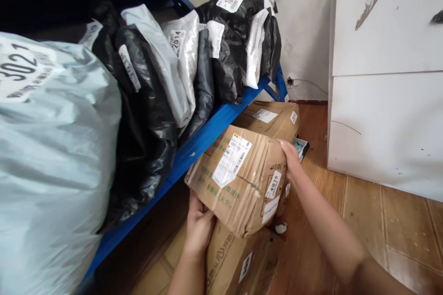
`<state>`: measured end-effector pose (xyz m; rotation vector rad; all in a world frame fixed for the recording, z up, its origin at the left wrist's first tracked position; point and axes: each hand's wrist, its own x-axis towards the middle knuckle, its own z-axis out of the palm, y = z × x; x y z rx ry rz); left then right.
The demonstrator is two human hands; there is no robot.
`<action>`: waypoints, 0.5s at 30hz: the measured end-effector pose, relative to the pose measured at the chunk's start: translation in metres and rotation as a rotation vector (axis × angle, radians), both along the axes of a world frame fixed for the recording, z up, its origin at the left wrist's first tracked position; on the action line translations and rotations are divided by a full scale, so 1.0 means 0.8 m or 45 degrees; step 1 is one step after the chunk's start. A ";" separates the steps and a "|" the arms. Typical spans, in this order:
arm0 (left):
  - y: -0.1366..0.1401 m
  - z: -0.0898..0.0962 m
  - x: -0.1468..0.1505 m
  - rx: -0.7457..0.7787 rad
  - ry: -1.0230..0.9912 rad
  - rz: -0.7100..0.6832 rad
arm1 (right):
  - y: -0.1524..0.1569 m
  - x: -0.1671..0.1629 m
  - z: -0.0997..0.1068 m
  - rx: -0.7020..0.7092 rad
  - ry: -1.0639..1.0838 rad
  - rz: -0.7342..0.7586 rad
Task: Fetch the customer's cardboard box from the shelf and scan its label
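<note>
- The crumpled cardboard box point(238, 179) sits under the blue shelf point(204, 136), resting on top of another carton point(235, 258) and held up at a tilt between both hands.
- The left hand point(198, 227) cups the box's near lower edge, fingers curled up against the cardboard; the fingertips are hidden behind the box.
- The right hand point(290, 156) lies flat against the box's far right end, fingers stretched along the upper corner and pressing inward.
- A white shipping label point(231, 160) with barcodes and a small yellow tab is stuck across the box's top; its small print is too fine to read.
- A small end sticker point(273, 184) reads "4015"; green printed characters run along the box's side, not legible here.
- The carton below carries large dark printed characters and a small white sticker.
- A further brown box point(273, 117) lies behind, with a white label and a corner sticker.
- On the shelf, black and white parcel bags point(214, 50) stand packed together; one white bag shows "2014".
- A large pale grey bag point(51, 156) fills the left, its label reading "302".
- A white cabinet point(384, 78) stands to the right on the wooden floor point(398, 226).
</note>
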<state>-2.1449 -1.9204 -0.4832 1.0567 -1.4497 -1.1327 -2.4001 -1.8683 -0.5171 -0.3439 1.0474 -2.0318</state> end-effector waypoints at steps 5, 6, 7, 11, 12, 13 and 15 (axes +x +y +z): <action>-0.010 -0.012 0.009 0.025 -0.018 0.181 | 0.011 0.006 0.011 -0.117 0.072 0.082; -0.010 -0.014 0.010 0.001 -0.033 0.170 | 0.008 0.002 0.009 -0.114 0.060 0.097; -0.009 -0.014 0.011 -0.036 -0.042 0.145 | 0.003 -0.002 0.007 -0.099 0.039 0.103; 0.002 -0.011 0.016 -0.161 -0.091 -0.098 | -0.017 -0.024 -0.007 -0.029 -0.059 0.061; 0.006 -0.009 0.017 -0.168 -0.116 -0.158 | -0.022 -0.028 -0.011 -0.017 -0.086 0.056; 0.009 -0.009 0.017 -0.174 -0.132 -0.194 | -0.025 -0.031 -0.013 0.001 -0.132 0.071; 0.013 -0.010 0.015 -0.196 -0.130 -0.211 | -0.029 -0.035 -0.016 0.044 -0.279 0.135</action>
